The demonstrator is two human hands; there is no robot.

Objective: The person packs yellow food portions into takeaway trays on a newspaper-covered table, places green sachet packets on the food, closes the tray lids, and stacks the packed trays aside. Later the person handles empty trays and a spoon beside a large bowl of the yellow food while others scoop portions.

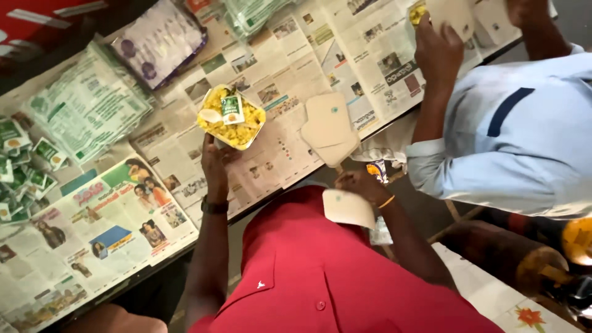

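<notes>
My left hand (214, 161) has a closed grip on the yellow-rice tray (231, 117) over the desk (185, 185); my right hand (361, 185) seems to pinch a lid (347, 208).

Newspapers (345, 49) cover the bench (394, 120). Green sachets (24, 166) and clear packet stacks (92, 102) lie left, a purple pack (157, 40) beyond. A co-worker in a blue shirt (524, 135) stands right.
</notes>
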